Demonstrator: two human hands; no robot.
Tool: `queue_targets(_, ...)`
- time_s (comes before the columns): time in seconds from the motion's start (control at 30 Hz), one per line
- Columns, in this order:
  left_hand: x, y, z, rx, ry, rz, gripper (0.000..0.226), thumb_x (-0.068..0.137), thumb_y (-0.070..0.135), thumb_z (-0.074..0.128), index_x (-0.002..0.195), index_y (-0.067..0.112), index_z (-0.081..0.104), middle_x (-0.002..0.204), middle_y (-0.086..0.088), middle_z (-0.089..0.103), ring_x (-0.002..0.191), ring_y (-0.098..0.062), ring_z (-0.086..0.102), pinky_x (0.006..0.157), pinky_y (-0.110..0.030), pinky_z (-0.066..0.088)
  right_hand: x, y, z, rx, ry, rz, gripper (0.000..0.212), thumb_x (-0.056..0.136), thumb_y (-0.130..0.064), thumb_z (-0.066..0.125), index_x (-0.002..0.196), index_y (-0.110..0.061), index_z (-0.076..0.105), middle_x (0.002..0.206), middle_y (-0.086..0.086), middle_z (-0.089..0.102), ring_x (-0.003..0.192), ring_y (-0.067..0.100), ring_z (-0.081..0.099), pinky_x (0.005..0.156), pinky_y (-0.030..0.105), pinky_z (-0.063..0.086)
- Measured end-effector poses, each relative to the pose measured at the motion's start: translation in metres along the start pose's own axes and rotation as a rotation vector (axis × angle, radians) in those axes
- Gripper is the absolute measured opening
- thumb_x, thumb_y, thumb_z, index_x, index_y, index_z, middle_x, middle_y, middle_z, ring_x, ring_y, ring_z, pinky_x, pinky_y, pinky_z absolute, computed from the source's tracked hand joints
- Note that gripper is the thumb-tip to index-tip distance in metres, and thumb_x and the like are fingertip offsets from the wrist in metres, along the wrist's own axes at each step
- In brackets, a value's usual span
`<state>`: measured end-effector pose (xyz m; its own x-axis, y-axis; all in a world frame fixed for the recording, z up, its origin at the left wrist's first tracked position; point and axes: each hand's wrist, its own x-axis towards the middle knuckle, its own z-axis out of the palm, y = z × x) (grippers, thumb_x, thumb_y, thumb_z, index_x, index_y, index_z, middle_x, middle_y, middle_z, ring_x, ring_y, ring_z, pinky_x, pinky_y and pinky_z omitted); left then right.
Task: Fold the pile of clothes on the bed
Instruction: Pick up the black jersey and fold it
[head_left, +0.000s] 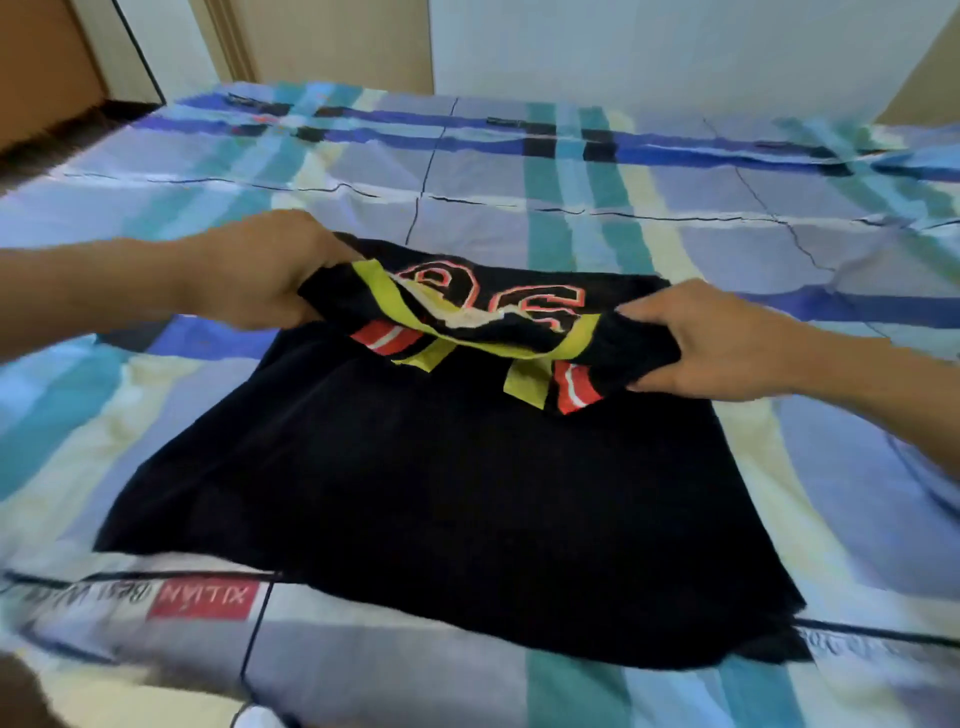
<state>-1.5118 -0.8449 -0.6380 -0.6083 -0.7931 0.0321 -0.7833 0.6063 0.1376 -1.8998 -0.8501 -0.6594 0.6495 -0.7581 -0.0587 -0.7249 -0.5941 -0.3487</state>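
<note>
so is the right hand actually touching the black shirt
Touching. The head view shows the right hand gripping the folded-over far edge of the black shirt, with the thumb on top and the fingers curled underneath.

The bed (649, 176) wears a checked sheet (852, 467) of blue, teal, cream and lilac with a red printed label (203, 599) near its front edge, and a black shirt (441, 493) lies spread on it, far end folded over.
</note>
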Motion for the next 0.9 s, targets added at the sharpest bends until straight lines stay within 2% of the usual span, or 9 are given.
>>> queue_targets(0.17,-0.056,0.033,0.027,-0.163,-0.023,-0.048,0.031,0.076,0.016,0.065,0.08,0.045,0.055,0.068,0.034,0.058,0.058,0.017,0.052,0.055,-0.003,0.036,-0.05,-0.018,0.039,0.084,0.043,-0.071,0.016,0.085,-0.029,0.071,0.1,-0.024,0.066,0.088,-0.014,0.069,0.082,0.005,0.066,0.072,0.037,0.054)
queue_targets(0.23,-0.058,0.035,0.014,-0.286,0.097,-0.112,0.03,0.074,0.019,0.065,0.082,0.047,0.061,0.066,0.02,0.066,0.051,0.008,0.057,0.05,-0.017,0.049,-0.056,-0.024,0.031,0.173,0.183,-0.062,0.014,0.087,-0.02,0.072,0.1,-0.021,0.068,0.083,-0.012,0.069,0.08,0.005,0.065,0.072,0.026,0.052)
queue_targets(0.3,-0.053,0.036,-0.001,-0.506,0.162,-0.218,0.015,0.072,0.047,0.074,0.083,0.04,0.066,0.054,-0.002,0.062,0.037,-0.01,0.052,0.035,-0.028,0.045,-0.057,-0.032,0.017,0.272,0.313,-0.014,0.014,0.089,-0.014,0.07,0.101,-0.021,0.07,0.079,-0.015,0.068,0.078,0.002,0.064,0.067,0.013,0.046)
queue_targets(0.37,-0.052,0.036,-0.013,-0.664,0.195,-0.267,0.058,0.058,0.084,0.067,0.082,0.031,0.069,0.048,-0.004,0.053,0.034,-0.015,0.044,0.035,-0.023,0.039,-0.058,-0.04,0.005,0.406,0.408,-0.001,0.009,0.092,-0.02,0.067,0.1,-0.023,0.07,0.08,-0.018,0.069,0.074,0.001,0.064,0.065,0.01,0.043)
queue_targets(0.43,-0.055,0.034,-0.01,-0.475,0.239,-0.181,0.065,0.064,0.091,0.052,0.077,0.029,0.065,0.05,0.0,0.052,0.037,-0.006,0.042,0.039,-0.022,0.038,-0.061,-0.046,0.005,0.408,0.446,-0.03,0.011,0.09,-0.03,0.062,0.098,-0.027,0.07,0.082,-0.017,0.069,0.074,0.0,0.063,0.065,0.012,0.044)
queue_targets(0.63,-0.098,0.008,0.064,0.351,-0.051,0.114,0.061,0.082,0.085,0.028,0.097,0.037,0.063,0.069,0.009,0.065,0.063,-0.011,0.065,0.053,-0.022,0.038,-0.089,-0.029,0.059,-0.373,-0.263,0.022,0.036,0.08,-0.059,0.061,0.096,-0.027,0.058,0.09,-0.012,0.065,0.088,0.01,0.063,0.076,0.032,0.05)
queue_targets(0.73,-0.108,0.012,0.067,0.123,-0.576,-0.228,0.068,0.061,0.088,0.056,0.111,0.042,0.06,0.098,0.017,0.065,0.089,-0.001,0.062,0.075,-0.019,0.047,-0.094,-0.027,0.053,-0.183,-0.674,0.258,0.055,0.067,-0.069,0.071,0.088,-0.019,0.061,0.079,-0.01,0.061,0.072,0.008,0.058,0.072,0.034,0.051)
queue_targets(0.8,-0.102,0.01,0.052,-0.153,-0.796,-0.374,0.07,0.054,0.086,0.067,0.103,0.036,0.065,0.091,0.021,0.061,0.08,0.003,0.058,0.078,-0.016,0.047,-0.093,-0.026,0.038,0.016,-0.806,0.297,0.069,0.066,-0.077,0.068,0.07,-0.01,0.052,0.06,-0.006,0.044,0.057,0.009,0.041,0.059,0.032,0.039)
queue_targets(0.9,-0.084,0.007,0.039,-0.339,-0.709,-0.338,0.068,0.065,0.093,0.05,0.071,0.026,0.062,0.067,0.017,0.052,0.065,-0.004,0.049,0.068,-0.02,0.041,-0.08,-0.019,0.02,0.153,-0.585,0.378,0.078,0.067,-0.092,0.047,0.062,-0.014,0.057,0.057,-0.005,0.054,0.057,0.009,0.051,0.064,0.024,0.045)
